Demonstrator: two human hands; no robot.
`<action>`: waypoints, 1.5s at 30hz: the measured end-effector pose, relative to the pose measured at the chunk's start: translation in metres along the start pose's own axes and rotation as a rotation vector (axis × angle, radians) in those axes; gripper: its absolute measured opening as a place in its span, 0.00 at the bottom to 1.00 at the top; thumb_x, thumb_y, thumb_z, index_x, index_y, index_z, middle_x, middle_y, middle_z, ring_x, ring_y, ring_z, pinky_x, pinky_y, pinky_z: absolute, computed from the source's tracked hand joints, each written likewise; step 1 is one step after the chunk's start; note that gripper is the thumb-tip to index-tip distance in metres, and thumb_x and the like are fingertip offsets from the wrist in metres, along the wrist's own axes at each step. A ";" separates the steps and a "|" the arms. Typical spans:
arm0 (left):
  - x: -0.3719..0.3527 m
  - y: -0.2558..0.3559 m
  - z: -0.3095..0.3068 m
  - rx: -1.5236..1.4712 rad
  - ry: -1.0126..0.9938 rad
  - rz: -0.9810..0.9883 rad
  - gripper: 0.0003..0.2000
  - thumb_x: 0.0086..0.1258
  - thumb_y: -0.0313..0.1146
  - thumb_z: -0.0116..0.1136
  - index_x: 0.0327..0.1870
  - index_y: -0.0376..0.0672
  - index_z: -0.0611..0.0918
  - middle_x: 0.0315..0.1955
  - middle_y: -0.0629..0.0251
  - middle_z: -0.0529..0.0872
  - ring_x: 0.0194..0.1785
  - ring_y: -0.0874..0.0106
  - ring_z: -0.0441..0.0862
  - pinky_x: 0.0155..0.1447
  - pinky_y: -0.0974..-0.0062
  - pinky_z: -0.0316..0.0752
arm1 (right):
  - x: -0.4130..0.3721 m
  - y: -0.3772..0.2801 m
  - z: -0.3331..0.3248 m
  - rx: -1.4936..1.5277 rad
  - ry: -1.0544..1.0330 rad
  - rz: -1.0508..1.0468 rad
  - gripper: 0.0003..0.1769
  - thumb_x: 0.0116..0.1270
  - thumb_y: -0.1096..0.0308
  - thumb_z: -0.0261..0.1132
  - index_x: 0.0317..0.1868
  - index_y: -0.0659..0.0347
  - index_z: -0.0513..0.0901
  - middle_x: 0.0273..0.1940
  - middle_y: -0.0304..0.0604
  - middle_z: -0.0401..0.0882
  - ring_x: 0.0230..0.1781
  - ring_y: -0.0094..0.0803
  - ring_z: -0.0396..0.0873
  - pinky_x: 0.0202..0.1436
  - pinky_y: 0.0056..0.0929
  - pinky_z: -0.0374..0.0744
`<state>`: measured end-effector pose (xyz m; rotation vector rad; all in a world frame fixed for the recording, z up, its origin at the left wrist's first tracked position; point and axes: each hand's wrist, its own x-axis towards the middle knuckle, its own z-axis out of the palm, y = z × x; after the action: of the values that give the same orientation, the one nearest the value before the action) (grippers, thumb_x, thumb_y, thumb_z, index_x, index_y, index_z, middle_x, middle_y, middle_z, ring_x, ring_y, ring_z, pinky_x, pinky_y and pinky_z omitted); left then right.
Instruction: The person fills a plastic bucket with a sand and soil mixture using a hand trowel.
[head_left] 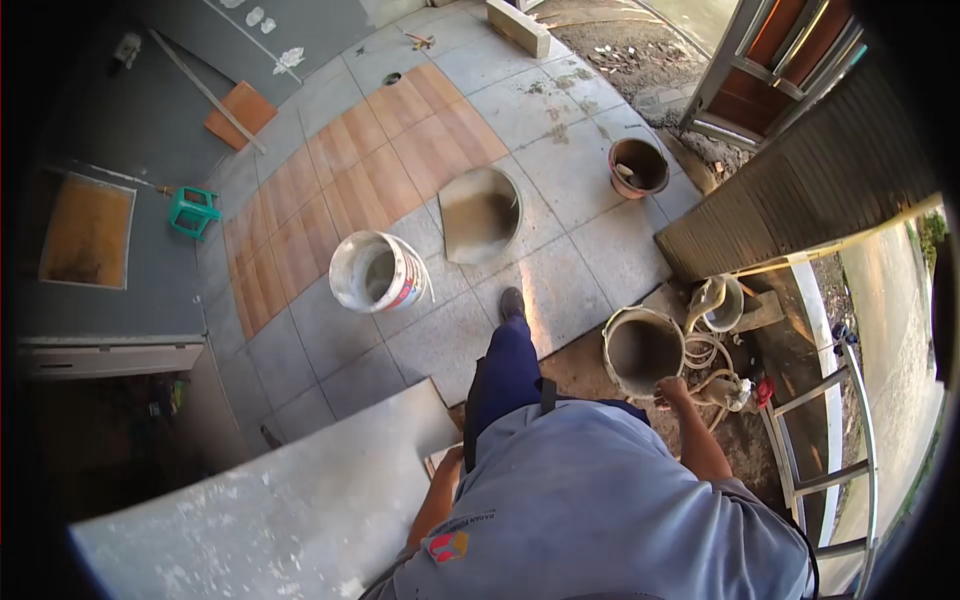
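My right hand (pixel 673 388) grips the near rim of a grey, cement-stained bucket (pixel 640 352) that stands on bare ground at my right. My left forearm runs down to the edge of a large grey tile (pixel 290 500), which is held up close to my body on the left. My left hand (pixel 446 466) meets that tile's edge, and its fingers are mostly hidden under it. My dark blue trouser leg and shoe (pixel 511 302) step forward onto the grey tiled floor.
A white bucket (pixel 375 272) and a round grey mixing pan (pixel 480 213) stand ahead on the floor (pixel 580 260). A brown bucket (pixel 638 165) sits further right. A strip of wood-pattern tiles (pixel 350 180) runs diagonally. A green stool (pixel 194 210) is left; a coiled hose (pixel 712 372) and metal railing (pixel 812 440) are right.
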<state>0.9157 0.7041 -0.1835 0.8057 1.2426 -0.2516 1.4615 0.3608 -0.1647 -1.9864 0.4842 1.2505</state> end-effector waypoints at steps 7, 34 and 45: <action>0.044 0.279 -0.041 0.422 0.057 -0.151 0.28 0.70 0.56 0.64 0.63 0.44 0.82 0.49 0.58 0.87 0.52 0.61 0.84 0.52 0.46 0.81 | 0.148 -0.080 0.070 -0.877 0.137 -0.970 0.06 0.67 0.66 0.65 0.36 0.54 0.88 0.32 0.42 0.86 0.29 0.40 0.87 0.27 0.44 0.81; 0.616 0.770 0.516 0.959 -0.255 0.230 0.36 0.70 0.55 0.67 0.70 0.35 0.77 0.56 0.56 0.85 0.58 0.64 0.83 0.59 0.65 0.79 | 0.552 -0.533 0.035 -0.124 0.142 -0.229 0.20 0.67 0.57 0.57 0.35 0.64 0.89 0.36 0.63 0.86 0.38 0.52 0.88 0.51 0.49 0.81; 0.787 0.763 0.692 0.970 -0.185 0.269 0.44 0.65 0.53 0.73 0.71 0.26 0.69 0.63 0.40 0.80 0.67 0.53 0.79 0.69 0.55 0.74 | 0.722 -0.576 0.038 0.159 0.414 0.028 0.29 0.63 0.51 0.69 0.46 0.75 0.88 0.46 0.62 0.89 0.50 0.55 0.87 0.61 0.46 0.81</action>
<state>2.1362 0.9770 -0.5239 1.7191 0.7809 -0.7155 2.1384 0.8174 -0.5970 -2.1072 0.7885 0.7844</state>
